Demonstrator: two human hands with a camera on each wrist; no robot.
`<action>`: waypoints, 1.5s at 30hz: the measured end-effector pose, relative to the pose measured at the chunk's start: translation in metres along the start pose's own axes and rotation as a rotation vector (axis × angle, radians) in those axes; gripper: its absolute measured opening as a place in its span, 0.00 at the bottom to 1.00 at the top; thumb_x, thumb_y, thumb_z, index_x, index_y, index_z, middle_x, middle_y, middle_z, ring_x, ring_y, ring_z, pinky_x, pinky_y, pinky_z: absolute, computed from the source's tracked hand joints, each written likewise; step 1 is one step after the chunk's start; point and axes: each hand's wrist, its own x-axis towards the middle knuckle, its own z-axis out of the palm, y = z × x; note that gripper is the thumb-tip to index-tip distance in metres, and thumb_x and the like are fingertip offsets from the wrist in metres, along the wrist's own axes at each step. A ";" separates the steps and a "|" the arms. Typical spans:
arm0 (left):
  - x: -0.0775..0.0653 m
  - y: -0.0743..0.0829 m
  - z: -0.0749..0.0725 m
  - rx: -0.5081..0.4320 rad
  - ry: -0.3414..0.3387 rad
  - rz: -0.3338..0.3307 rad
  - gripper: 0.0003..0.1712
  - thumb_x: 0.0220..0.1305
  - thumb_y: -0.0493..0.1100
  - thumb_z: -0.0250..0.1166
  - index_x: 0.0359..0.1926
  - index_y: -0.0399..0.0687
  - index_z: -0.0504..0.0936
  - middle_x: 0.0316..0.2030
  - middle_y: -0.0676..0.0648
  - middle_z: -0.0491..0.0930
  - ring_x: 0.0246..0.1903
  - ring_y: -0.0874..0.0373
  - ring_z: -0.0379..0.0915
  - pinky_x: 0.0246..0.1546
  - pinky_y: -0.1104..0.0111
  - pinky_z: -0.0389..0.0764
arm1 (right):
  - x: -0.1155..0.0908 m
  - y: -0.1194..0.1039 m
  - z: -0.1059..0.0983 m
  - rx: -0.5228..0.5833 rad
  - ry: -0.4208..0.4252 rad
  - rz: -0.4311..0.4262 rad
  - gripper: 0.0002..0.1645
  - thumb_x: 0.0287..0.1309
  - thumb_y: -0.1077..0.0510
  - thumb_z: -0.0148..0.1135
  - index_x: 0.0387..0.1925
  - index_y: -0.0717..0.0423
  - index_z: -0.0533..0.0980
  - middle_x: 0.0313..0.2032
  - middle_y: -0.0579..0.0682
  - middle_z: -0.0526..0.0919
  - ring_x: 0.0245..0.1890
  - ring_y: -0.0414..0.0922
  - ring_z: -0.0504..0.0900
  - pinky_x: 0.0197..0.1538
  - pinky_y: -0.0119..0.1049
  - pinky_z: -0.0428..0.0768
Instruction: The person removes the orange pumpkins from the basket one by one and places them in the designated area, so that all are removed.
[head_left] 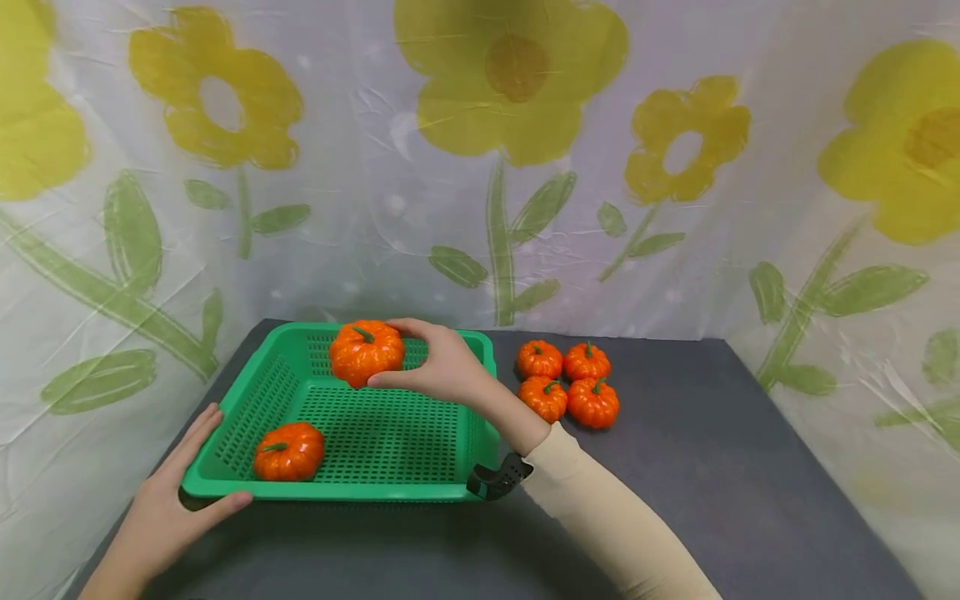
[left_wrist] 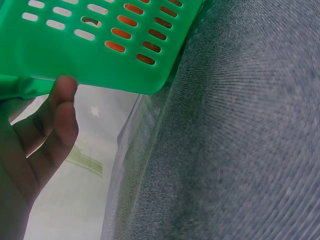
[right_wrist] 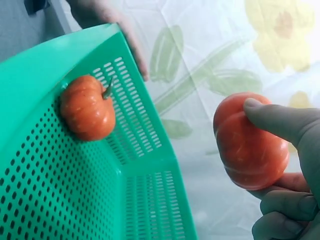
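Note:
In the head view my right hand (head_left: 446,367) holds a small orange pumpkin (head_left: 367,353) above the far part of a green plastic basket (head_left: 330,492). Thumb and fingers grip the pumpkin from opposite sides in the right wrist view, which shows its ribbed skin (right_wrist: 250,145). A second pumpkin (head_left: 289,452) lies inside the basket at the near left corner. At that same corner my left hand (head_left: 168,504) grips the basket, its thumb at the front rim and fingers along the left side. Curled fingers (left_wrist: 65,120) show beside the basket's wall (left_wrist: 100,65) in the left wrist view.
Several more pumpkins (head_left: 567,383) sit grouped on the dark grey table (head_left: 675,467), right of the basket. A curtain (head_left: 352,208) printed with yellow flowers hangs behind and along both sides. A black band (head_left: 501,477) circles my right wrist below a cream sleeve.

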 end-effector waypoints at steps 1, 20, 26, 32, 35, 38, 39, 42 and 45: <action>0.000 0.000 0.000 0.003 0.003 -0.001 0.63 0.61 0.44 0.80 0.86 0.70 0.49 0.83 0.74 0.39 0.76 0.82 0.34 0.64 0.18 0.46 | -0.002 0.001 -0.001 0.004 0.007 0.006 0.47 0.56 0.42 0.81 0.74 0.44 0.73 0.68 0.43 0.80 0.59 0.43 0.82 0.58 0.41 0.82; -0.002 -0.002 0.001 0.003 0.000 -0.015 0.63 0.62 0.45 0.79 0.86 0.71 0.48 0.83 0.73 0.39 0.74 0.86 0.34 0.63 0.18 0.48 | -0.044 0.035 -0.025 0.020 0.144 0.059 0.45 0.55 0.43 0.82 0.73 0.41 0.75 0.67 0.43 0.81 0.49 0.42 0.81 0.41 0.39 0.83; -0.002 -0.002 0.000 0.002 0.000 -0.012 0.62 0.62 0.45 0.79 0.86 0.71 0.49 0.83 0.72 0.39 0.74 0.86 0.35 0.64 0.19 0.47 | -0.059 0.041 -0.030 0.056 0.167 0.068 0.45 0.55 0.43 0.82 0.73 0.41 0.75 0.65 0.42 0.82 0.22 0.40 0.70 0.29 0.36 0.75; -0.002 0.000 -0.002 0.001 0.003 -0.007 0.62 0.62 0.45 0.79 0.86 0.71 0.48 0.84 0.69 0.39 0.72 0.88 0.35 0.63 0.18 0.48 | -0.070 0.042 -0.036 0.051 0.178 0.084 0.46 0.55 0.42 0.82 0.74 0.41 0.73 0.64 0.42 0.82 0.18 0.41 0.61 0.26 0.34 0.69; -0.002 -0.001 -0.001 -0.003 0.003 -0.005 0.62 0.63 0.45 0.79 0.86 0.71 0.49 0.84 0.70 0.39 0.73 0.87 0.35 0.64 0.18 0.47 | -0.074 0.044 -0.039 0.048 0.191 0.096 0.47 0.54 0.42 0.82 0.74 0.40 0.74 0.64 0.41 0.81 0.19 0.42 0.61 0.27 0.34 0.69; -0.002 -0.002 0.000 -0.002 0.004 -0.006 0.62 0.62 0.44 0.79 0.86 0.70 0.49 0.83 0.71 0.40 0.73 0.87 0.35 0.65 0.19 0.46 | -0.077 0.046 -0.040 0.037 0.199 0.107 0.47 0.54 0.41 0.82 0.74 0.39 0.73 0.57 0.42 0.84 0.18 0.41 0.61 0.26 0.33 0.69; -0.002 -0.002 0.000 -0.001 0.005 -0.006 0.62 0.62 0.44 0.79 0.86 0.70 0.49 0.83 0.71 0.40 0.73 0.87 0.35 0.65 0.19 0.47 | -0.078 0.047 -0.041 0.034 0.198 0.107 0.47 0.54 0.41 0.82 0.74 0.39 0.73 0.54 0.42 0.85 0.16 0.42 0.58 0.24 0.33 0.67; -0.001 -0.002 0.001 -0.003 0.008 -0.003 0.62 0.62 0.43 0.79 0.86 0.70 0.49 0.84 0.70 0.40 0.72 0.89 0.35 0.65 0.20 0.46 | -0.083 0.050 -0.042 0.022 0.194 0.108 0.48 0.54 0.41 0.82 0.75 0.39 0.73 0.49 0.45 0.86 0.14 0.41 0.57 0.23 0.33 0.66; -0.001 0.000 0.001 -0.004 0.007 0.000 0.62 0.62 0.43 0.79 0.86 0.70 0.49 0.84 0.70 0.40 0.72 0.89 0.35 0.65 0.20 0.46 | -0.088 0.054 -0.044 0.018 0.201 0.105 0.48 0.54 0.42 0.83 0.75 0.40 0.73 0.52 0.46 0.86 0.15 0.41 0.58 0.23 0.33 0.67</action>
